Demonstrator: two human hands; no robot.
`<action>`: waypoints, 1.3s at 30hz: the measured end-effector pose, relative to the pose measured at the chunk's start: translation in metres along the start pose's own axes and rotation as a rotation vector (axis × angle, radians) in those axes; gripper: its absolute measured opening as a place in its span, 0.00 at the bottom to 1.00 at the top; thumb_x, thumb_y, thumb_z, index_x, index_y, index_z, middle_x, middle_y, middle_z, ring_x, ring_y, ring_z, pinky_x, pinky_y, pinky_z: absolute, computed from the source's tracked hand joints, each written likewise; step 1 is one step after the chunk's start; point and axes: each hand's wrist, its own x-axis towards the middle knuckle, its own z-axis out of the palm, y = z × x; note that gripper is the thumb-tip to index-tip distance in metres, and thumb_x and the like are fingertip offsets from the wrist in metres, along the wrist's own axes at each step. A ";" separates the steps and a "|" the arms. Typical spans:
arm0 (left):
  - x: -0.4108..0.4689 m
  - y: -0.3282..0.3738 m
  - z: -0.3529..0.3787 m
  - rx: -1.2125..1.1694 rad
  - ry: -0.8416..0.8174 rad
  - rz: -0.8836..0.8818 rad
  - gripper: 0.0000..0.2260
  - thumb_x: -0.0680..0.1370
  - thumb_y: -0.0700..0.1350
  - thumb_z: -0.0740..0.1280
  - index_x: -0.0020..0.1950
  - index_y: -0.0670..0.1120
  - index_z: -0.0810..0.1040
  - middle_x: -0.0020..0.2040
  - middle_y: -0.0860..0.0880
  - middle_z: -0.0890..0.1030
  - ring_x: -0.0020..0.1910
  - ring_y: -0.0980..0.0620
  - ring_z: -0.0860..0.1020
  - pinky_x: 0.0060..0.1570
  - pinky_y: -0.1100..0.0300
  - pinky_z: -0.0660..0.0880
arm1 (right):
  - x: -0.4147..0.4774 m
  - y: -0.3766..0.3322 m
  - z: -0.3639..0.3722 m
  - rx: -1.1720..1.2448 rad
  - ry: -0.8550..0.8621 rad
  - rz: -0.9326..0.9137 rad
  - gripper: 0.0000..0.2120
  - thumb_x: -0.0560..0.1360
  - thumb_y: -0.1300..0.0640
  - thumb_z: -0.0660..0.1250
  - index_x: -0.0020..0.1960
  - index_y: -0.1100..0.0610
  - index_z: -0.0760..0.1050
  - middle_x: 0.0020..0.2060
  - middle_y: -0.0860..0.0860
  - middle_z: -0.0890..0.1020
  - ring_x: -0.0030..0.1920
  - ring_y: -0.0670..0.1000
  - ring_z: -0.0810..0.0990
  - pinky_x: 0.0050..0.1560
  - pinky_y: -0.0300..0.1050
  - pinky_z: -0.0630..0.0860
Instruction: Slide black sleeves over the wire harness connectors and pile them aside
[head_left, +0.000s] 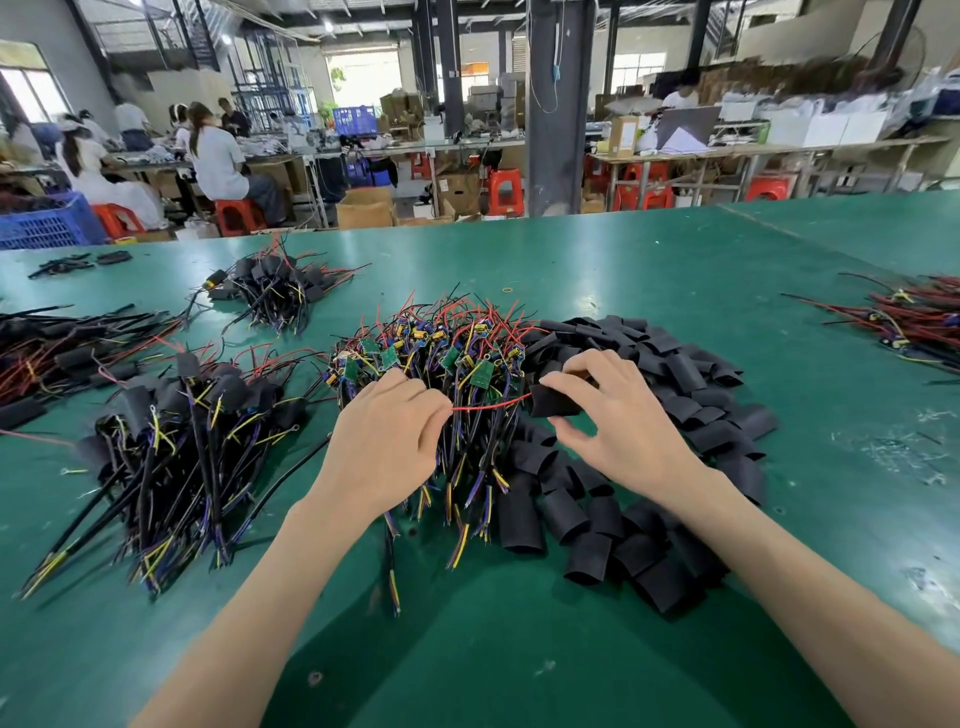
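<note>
A heap of bare wire harnesses (441, 358) with small green circuit boards lies in the middle of the green table (649, 270). My left hand (384, 436) pinches a red wire (491, 404) of one harness. That wire runs right into a black sleeve (553, 401), which my right hand (623, 421) holds between thumb and fingers. A big heap of loose black sleeves (654, 457) spreads to the right and front of the harnesses. A pile of sleeved harnesses (176, 436) lies to the left.
More harness piles lie at the far left (67, 348), back left (275, 286) and far right (914, 317). Beyond the table's far edge are workbenches, red stools, cardboard boxes, a dark pillar (558, 104) and seated people (218, 156).
</note>
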 end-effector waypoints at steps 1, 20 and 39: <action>0.000 0.001 0.001 -0.015 0.005 0.003 0.05 0.76 0.39 0.68 0.41 0.43 0.80 0.35 0.49 0.78 0.38 0.46 0.73 0.42 0.56 0.71 | 0.000 -0.001 0.000 0.004 -0.009 0.005 0.17 0.66 0.62 0.74 0.54 0.60 0.78 0.46 0.56 0.76 0.47 0.60 0.75 0.51 0.51 0.71; -0.005 0.027 0.018 -0.462 -0.060 -0.065 0.20 0.74 0.33 0.69 0.65 0.39 0.70 0.65 0.50 0.64 0.59 0.59 0.71 0.62 0.70 0.66 | -0.003 -0.036 -0.001 0.175 -0.052 -0.015 0.14 0.67 0.63 0.69 0.53 0.62 0.77 0.46 0.55 0.77 0.48 0.58 0.75 0.45 0.53 0.77; -0.006 0.034 0.018 -0.476 -0.015 -0.133 0.13 0.74 0.43 0.71 0.57 0.45 0.75 0.50 0.55 0.76 0.48 0.60 0.74 0.51 0.75 0.68 | -0.005 -0.037 0.007 0.293 -0.008 0.112 0.16 0.64 0.67 0.69 0.52 0.61 0.76 0.46 0.53 0.75 0.48 0.54 0.71 0.48 0.43 0.69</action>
